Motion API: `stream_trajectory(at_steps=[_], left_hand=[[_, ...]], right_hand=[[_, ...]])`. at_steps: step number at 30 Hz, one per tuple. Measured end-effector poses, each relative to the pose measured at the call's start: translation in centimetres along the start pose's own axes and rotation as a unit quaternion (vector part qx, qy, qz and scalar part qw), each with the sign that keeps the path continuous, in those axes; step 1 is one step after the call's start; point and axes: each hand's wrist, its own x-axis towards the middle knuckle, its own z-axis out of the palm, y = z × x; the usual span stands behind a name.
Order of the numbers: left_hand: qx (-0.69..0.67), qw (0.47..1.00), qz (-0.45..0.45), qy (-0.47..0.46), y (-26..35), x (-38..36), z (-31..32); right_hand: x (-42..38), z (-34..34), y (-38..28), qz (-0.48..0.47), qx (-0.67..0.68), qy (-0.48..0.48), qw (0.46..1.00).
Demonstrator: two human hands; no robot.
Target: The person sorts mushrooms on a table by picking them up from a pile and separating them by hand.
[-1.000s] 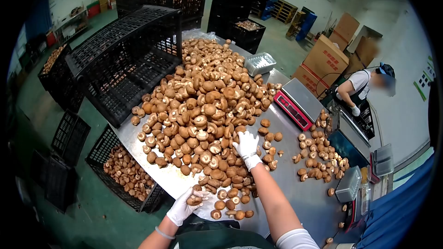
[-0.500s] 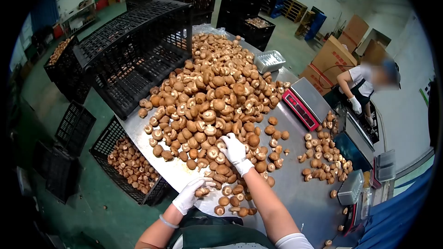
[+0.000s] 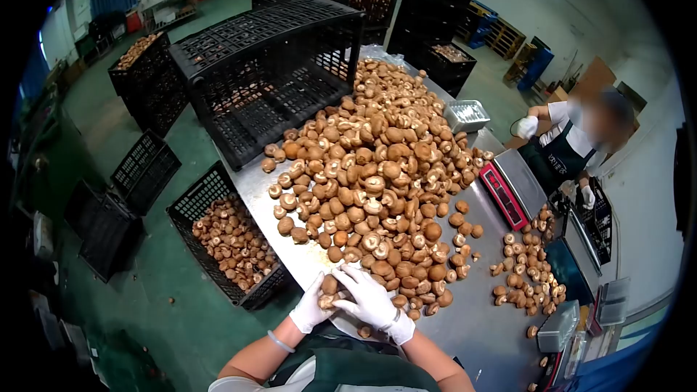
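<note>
My left hand (image 3: pixel 311 309), in a white glove, is closed around brown mushrooms (image 3: pixel 329 285) near the table's front edge. From the right, my gloved right hand (image 3: pixel 369 299) curls its fingers against the same mushrooms, so the two hands cup them together. How many they hold is partly hidden. Just beyond my hands, a large heap of shiitake mushrooms (image 3: pixel 392 167) with brown caps and pale stems spreads over the metal table (image 3: pixel 475 287).
A black plastic crate (image 3: pixel 265 40) lies on its side at the heap's left. Below the table's left edge stands a crate (image 3: pixel 194 192) holding mushrooms. At right are a red scale (image 3: pixel 504 199), loose mushrooms (image 3: pixel 528 268) and a co-worker (image 3: pixel 563 141). A clear tray (image 3: pixel 466 115) sits behind.
My right hand has come back from the heap to meet my left hand at the mushrooms. The view has shifted, and the co-worker now stands more upright with one hand raised.
</note>
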Motion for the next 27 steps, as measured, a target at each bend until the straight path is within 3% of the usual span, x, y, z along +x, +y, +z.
stream_trajectory(at_steps=[1,2,4,5,6,7,8,9,10,13,17,19,21,24,25,26,27], left_hand=[[0.001,1.0,0.003,0.001,0.5,-1.2,1.0],[0.098,0.989,0.112,-0.013,1.1,-2.5,2.1],[-0.011,0.995,0.102,-0.006,3.4,-0.8,-3.1],[-0.004,0.99,0.143,-0.004,5.7,-1.1,-3.9],[-0.019,0.954,0.291,0.064,9.3,-2.8,-2.8],[-0.012,0.939,0.326,0.107,11.4,-3.8,-1.7],[0.1,0.947,0.3,0.051,13.5,-5.1,-5.6],[0.253,0.806,0.459,0.275,13.8,-4.1,-7.3],[0.368,0.715,0.436,0.405,14.0,-4.8,-9.5],[0.48,0.627,0.426,0.441,14.0,-4.2,-12.1],[0.614,0.522,0.472,0.357,12.6,0.0,-9.5],[0.689,0.488,0.45,0.291,12.9,2.0,-8.4],[0.763,0.404,0.421,0.278,13.8,4.9,-9.8],[0.788,0.417,0.398,0.216,13.3,6.3,-8.2],[0.821,0.38,0.361,0.229,13.0,6.0,-6.7],[0.808,0.389,0.381,0.226,13.4,6.6,-7.2],[0.795,0.4,0.396,0.225,13.1,6.0,-6.5]], right_hand=[[-0.3,-0.1,-0.4,-0.003,0.002,0.0,1.0],[-0.9,0.0,-0.5,-0.001,0.014,0.023,1.0],[-2.1,-0.2,-0.4,0.01,0.029,0.051,0.998],[-3.2,-0.2,0.2,0.009,0.029,0.049,0.998],[-4.5,0.0,1.0,0.027,0.055,0.028,0.998],[-5.5,0.1,1.4,0.046,0.08,0.008,0.996],[-6.2,0.1,1.2,0.076,0.114,0.022,0.99],[-7.0,0.5,1.4,0.077,0.109,0.028,0.991],[-8.0,1.1,1.7,0.105,0.109,0.032,0.988],[-10.0,2.3,3.8,0.165,0.143,0.032,0.975],[-10.0,2.5,3.0,0.182,0.151,0.028,0.971],[-9.6,3.1,3.3,0.154,0.161,0.021,0.975],[-9.1,2.4,2.5,0.13,0.161,0.042,0.977],[-8.8,0.8,1.6,0.179,0.135,0.008,0.975],[-9.1,1.3,2.4,0.168,0.136,0.021,0.976],[-9.3,1.9,3.3,0.156,0.137,0.034,0.978],[-9.4,2.5,3.2,0.206,0.161,0.029,0.965]])
